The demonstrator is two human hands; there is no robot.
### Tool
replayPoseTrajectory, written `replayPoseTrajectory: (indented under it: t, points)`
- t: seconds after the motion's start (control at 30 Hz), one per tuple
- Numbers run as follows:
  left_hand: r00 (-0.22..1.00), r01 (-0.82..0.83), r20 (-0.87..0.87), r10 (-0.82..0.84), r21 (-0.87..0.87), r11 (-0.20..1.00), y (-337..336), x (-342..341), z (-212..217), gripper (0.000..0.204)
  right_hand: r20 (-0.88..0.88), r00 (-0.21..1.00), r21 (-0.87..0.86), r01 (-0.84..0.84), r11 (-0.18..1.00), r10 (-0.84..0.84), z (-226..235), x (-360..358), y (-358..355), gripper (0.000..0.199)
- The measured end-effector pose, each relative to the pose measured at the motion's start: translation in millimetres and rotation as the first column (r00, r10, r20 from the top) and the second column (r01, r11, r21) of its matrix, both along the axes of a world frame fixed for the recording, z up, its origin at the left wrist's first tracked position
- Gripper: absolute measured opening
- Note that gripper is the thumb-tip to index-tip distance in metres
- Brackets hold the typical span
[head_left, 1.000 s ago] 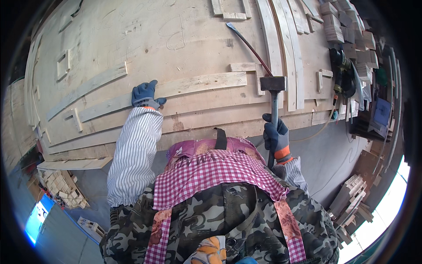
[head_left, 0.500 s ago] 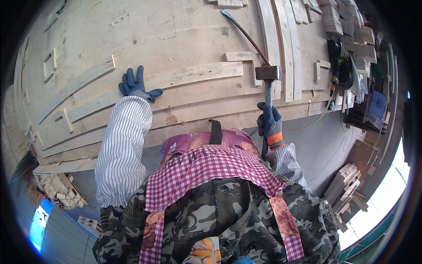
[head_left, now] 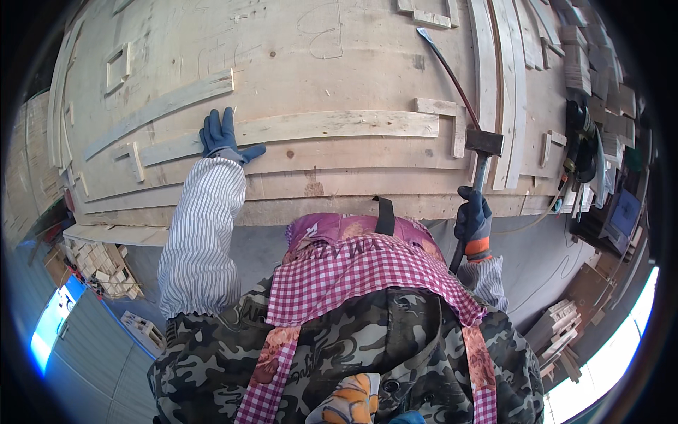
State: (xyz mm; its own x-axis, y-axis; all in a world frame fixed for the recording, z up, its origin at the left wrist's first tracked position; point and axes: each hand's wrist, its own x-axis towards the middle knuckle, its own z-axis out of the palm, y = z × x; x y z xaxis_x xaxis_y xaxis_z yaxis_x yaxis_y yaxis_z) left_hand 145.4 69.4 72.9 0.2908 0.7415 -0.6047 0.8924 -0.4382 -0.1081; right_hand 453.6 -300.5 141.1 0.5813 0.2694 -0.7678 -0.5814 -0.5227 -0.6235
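Note:
My left hand (head_left: 224, 138), in a blue work glove, lies with fingers spread across a long pale wooden strip (head_left: 339, 124) on the wooden worktop (head_left: 367, 78). My right hand (head_left: 473, 215), gloved in blue with an orange cuff, is wrapped round the handle of a hammer (head_left: 484, 143). Its blocky metal head points away from me, near the worktop's front right part. Close beyond the head ends a dark red pry bar (head_left: 452, 76) with a flattened bluish tip. An L-shaped wooden piece (head_left: 459, 131) sits between the strip's right end and the hammer.
Another strip (head_left: 162, 113) slants beyond my left hand. Small wooden corner pieces (head_left: 128, 161) and a frame (head_left: 118, 68) are fixed or laid around. Long boards (head_left: 484, 63) run away at right, beside a dark power tool (head_left: 583, 145) and stacked wood (head_left: 578, 60).
The view has turned and shifted, so the worktop appears farther right. My left hand sits farther left along the strip. The hammer has come slightly nearer me, still in my right hand.

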Motion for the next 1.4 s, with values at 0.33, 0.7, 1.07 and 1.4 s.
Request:
replayPoseTrajectory:
  t: [0.33,0.7,1.07,1.4]
  points:
    - [0.993,-0.020,-0.117,0.023,0.031,0.999,-6.4,10.7,-13.8,0.119,0.118,0.798,-0.074,-0.587,0.806,0.591,-57.6,-40.3,80.3,0.032]
    - [0.983,-0.059,-0.171,0.059,0.010,0.998,-2.3,20.0,-9.5,0.120,0.165,0.841,0.198,-0.539,0.818,0.515,15.9,-38.2,104.6,0.022]
    - [0.979,-0.051,-0.200,0.037,-0.066,0.997,3.2,22.5,-6.9,0.116,0.183,0.784,-0.091,-0.587,0.804,0.593,-31.3,-31.8,95.5,0.028]
    - [0.989,-0.082,-0.124,0.080,-0.007,0.997,1.7,18.4,-11.8,0.119,0.284,0.499,-0.422,-0.701,0.574,0.819,-47.8,-44.1,106.3,0.030]
